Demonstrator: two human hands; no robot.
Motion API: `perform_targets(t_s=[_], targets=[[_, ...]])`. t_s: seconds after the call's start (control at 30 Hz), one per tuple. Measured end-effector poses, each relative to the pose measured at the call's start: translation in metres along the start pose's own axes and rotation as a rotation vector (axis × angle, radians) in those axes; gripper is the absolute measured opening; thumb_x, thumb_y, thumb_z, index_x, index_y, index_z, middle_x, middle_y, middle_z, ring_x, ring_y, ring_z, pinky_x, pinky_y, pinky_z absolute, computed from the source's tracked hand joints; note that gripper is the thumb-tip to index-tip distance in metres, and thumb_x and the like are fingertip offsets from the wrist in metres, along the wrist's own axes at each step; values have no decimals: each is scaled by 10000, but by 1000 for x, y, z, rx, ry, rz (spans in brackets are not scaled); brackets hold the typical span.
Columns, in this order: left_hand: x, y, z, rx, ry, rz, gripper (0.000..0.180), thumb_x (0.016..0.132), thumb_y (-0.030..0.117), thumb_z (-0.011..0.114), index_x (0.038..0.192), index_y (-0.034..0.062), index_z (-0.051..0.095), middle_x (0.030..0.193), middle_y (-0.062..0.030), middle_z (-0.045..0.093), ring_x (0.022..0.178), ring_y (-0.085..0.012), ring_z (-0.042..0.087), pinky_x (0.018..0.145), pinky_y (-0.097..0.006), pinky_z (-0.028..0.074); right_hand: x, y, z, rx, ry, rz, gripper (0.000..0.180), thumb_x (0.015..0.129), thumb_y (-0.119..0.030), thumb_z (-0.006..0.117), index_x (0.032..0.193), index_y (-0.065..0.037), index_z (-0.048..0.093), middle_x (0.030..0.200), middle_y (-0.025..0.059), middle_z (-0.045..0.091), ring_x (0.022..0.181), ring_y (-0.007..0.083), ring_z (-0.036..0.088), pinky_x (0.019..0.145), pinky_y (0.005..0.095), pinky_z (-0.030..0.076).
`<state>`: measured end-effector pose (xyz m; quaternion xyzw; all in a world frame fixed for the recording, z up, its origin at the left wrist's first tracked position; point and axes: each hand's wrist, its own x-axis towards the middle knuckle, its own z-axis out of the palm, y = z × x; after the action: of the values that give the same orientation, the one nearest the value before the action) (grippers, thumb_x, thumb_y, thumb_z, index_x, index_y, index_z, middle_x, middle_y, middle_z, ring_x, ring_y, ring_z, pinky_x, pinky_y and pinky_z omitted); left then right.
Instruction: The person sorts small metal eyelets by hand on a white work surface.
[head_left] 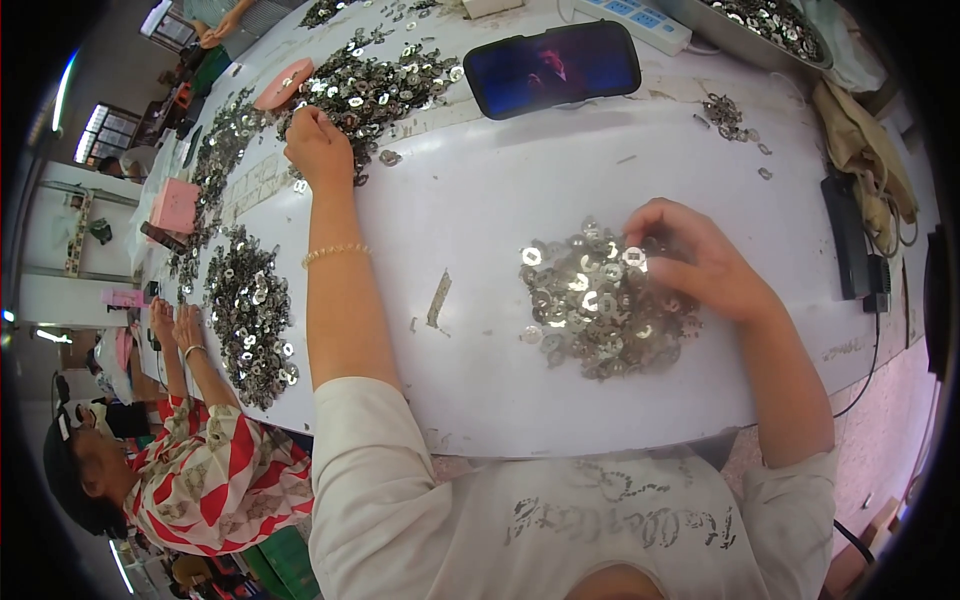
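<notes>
Dark-lettered pale shirt (620, 510), lower centre, before the white counter (480, 390). Metal pieces (605, 325) lie heaped right of centre, right hand (705, 260) bent over them, and upper left, left hand (320, 150) curled there; whether fingers (660, 212) grip anything, I cannot tell.

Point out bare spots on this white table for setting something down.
Widest: the stretch bordered by the left forearm, the black rectangular phone and the silvery metal pile at the right hand, bar a few thin scraps. Smaller: between the right hand and the black oblong box. Crowded: the left side, heaped with metal pieces.
</notes>
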<state>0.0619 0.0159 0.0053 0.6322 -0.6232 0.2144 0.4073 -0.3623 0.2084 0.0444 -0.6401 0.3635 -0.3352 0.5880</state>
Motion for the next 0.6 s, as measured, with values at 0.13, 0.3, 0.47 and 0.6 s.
perform_targets(t_s=[0.13,0.3,0.47,0.6], targets=[[3,12,-5,-175,78,127,77,872,76,477,900,9,505,874,-154,544,831,-339,516,757,-431,400,-1,3,-1,1,3,-8,321,836,-202,644,1077,-18,541,964,22,536,927,104,492,842,253,412],[3,22,-9,-231,114,153,79,877,64,470,903,-6,498,879,-159,524,808,-343,511,736,-414,410,0,3,-1,-14,-6,-25,319,840,-203,644,1077,-17,540,964,24,533,924,101,490,835,248,414],[2,21,-8,-248,125,106,85,878,53,458,924,-11,491,868,-169,520,796,-338,515,725,-404,415,0,1,-1,-14,-11,-32,317,844,-205,644,1076,-17,540,960,23,531,915,99,489,824,246,418],[3,19,-9,-255,120,91,93,880,54,454,934,-14,487,866,-174,522,793,-339,516,725,-403,416,0,0,0,-12,-12,-29,317,844,-205,643,1077,-17,540,958,23,533,908,100,491,819,246,420]])
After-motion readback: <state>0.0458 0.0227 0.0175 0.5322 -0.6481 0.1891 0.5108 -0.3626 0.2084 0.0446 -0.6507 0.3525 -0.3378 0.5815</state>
